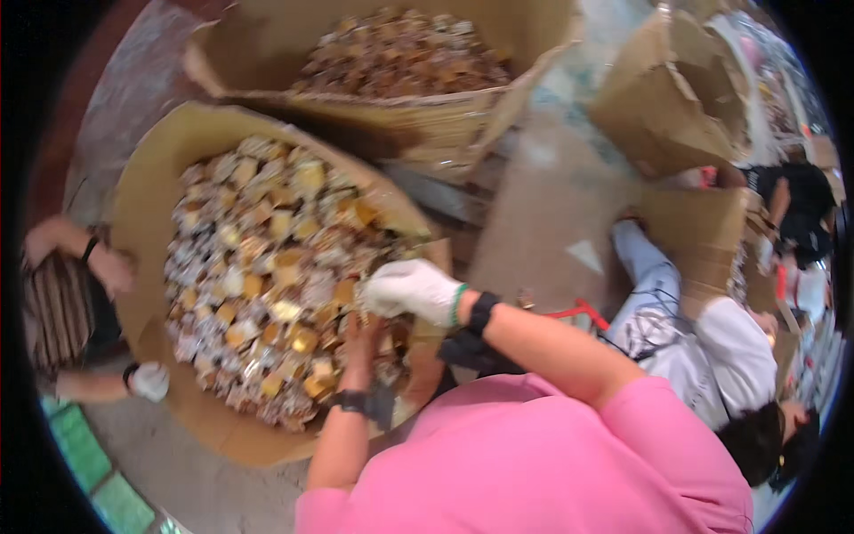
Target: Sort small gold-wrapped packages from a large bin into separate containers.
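A large cardboard box (142, 187) stands before me, filled with small square-looking pieces (267, 267) in gold, white and brown; their exact kind is too small to tell. My left hand (360, 343) is bare, with a dark band at the wrist, and reaches onto the pile near the box's right side. Its fingers look stretched out among the pieces. Just above it, my right hand (414, 289) wears a white glove with a green cuff. Its fingers curl inward over the pile, and whatever they pinch is hidden.
Another cardboard box (400, 125) with similar pieces stands behind. An opened carton (672, 89) is at the far right. Across the box on the left is another person's gloved hand (149, 381). A person in light clothes (729, 347) sits at the right. Green blocks (120, 503) lie lower left.
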A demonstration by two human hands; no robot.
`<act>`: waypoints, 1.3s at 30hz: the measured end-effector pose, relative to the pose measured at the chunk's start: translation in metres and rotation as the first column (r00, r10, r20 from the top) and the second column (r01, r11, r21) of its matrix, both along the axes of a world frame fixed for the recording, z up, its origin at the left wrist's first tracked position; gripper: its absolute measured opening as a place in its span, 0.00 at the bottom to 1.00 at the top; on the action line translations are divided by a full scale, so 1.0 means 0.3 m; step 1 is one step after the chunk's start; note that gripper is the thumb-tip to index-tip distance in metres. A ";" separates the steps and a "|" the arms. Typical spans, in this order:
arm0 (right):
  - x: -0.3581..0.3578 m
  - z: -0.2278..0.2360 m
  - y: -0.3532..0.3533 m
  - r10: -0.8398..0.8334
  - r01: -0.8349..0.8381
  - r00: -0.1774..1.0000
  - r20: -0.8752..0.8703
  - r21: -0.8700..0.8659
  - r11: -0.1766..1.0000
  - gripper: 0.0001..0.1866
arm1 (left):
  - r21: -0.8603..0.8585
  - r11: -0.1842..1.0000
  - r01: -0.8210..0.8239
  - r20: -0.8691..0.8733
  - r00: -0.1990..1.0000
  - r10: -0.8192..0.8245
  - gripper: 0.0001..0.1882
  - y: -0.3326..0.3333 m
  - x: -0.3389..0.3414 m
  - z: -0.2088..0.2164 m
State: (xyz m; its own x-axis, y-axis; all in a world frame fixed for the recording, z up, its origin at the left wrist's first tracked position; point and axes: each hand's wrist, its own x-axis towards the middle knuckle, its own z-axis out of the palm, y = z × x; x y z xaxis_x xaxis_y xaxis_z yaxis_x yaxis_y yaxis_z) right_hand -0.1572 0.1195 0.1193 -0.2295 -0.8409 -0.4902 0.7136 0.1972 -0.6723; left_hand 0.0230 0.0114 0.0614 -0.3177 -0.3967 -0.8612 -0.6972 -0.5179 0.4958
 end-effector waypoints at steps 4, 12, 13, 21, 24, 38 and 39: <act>0.002 -0.007 -0.001 -0.018 0.017 0.994 0.105 0.019 1.000 0.13 | 0.001 0.995 -0.105 -0.203 0.974 0.103 0.28 0.006 0.072 -0.039; 0.008 -0.003 -0.001 -0.016 0.014 0.995 0.102 0.025 1.000 0.13 | 0.183 0.939 -0.292 -0.096 0.945 0.312 0.28 0.053 0.079 0.084; 0.009 0.003 0.000 -0.020 0.016 0.995 0.101 0.035 0.999 0.13 | 0.218 0.927 -0.304 -0.094 0.939 0.330 0.28 0.053 0.096 0.080; 0.008 0.002 -0.003 0.008 -0.009 0.999 0.054 0.027 1.000 0.13 | 0.338 0.858 -0.386 0.035 0.917 0.398 0.25 0.082 0.054 0.153; 0.017 0.000 -0.003 -0.001 -0.001 0.999 0.045 0.039 0.999 0.14 | 0.326 0.884 -0.336 -0.160 0.902 0.402 0.17 0.104 0.041 0.051; 0.018 0.076 -0.059 0.200 -0.210 0.976 0.082 0.143 0.967 0.19 | -0.865 0.438 0.246 0.008 0.879 -0.478 0.32 -0.036 0.128 0.332; 0.018 0.134 -0.069 0.261 -0.279 0.958 0.117 0.181 0.943 0.20 | -0.890 0.356 0.285 0.075 0.861 -0.503 0.31 -0.039 0.132 0.355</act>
State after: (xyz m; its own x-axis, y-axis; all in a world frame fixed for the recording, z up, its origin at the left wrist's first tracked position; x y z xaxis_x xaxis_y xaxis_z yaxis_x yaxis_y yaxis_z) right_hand -0.1519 0.0989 0.1594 0.0460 -0.7516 -0.6580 0.6712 0.5111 -0.5369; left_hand 0.0628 -0.0002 0.1678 -0.7493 -0.6598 -0.0578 -0.5393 0.5571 0.6315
